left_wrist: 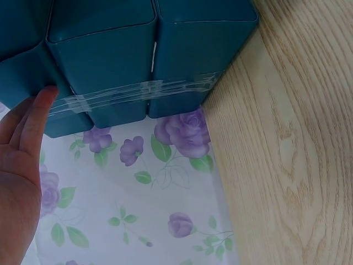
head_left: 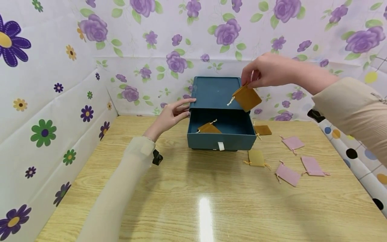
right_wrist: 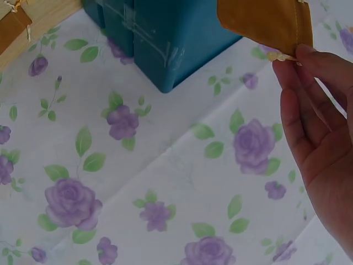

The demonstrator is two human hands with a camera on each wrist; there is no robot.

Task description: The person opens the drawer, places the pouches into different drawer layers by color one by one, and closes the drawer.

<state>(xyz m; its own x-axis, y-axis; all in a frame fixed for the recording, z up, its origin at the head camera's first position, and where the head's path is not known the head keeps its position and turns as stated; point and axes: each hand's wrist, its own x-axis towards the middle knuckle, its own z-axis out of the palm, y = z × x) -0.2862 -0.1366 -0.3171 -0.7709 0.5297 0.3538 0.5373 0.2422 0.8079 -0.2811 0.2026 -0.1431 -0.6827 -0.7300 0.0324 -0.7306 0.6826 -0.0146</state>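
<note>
The hands are set well apart, on either side of the blue box (head_left: 214,94). By the left hand (head_left: 170,116), the box's left side is touched with extended, relaxed fingers, nothing being grasped; a light steadying touch, it seems. By the right hand (head_left: 266,70), a brown pouch (head_left: 248,98) is pinched near one edge between thumb and fingers, so that most of its cloth is left free and its cord (head_left: 231,101) dangles. It is held up at the box's right side, seen against the lid and the drawer's back corner; its exact height cannot be told.

The drawer (head_left: 205,141) stands pulled out, its inside exposed from above, and a white tab (head_left: 221,146) is fixed to its front, probably as a pull. Another brown pouch (head_left: 209,127) is laid inside. The tiers are crossed by clear tape (left_wrist: 121,96), apparently to bind them. On the table (head_left: 169,195), to the right, a third brown pouch (head_left: 263,130), a yellow pouch (head_left: 256,158) and three pink pouches (head_left: 292,143) are spread flat, perhaps for easy picking.
</note>
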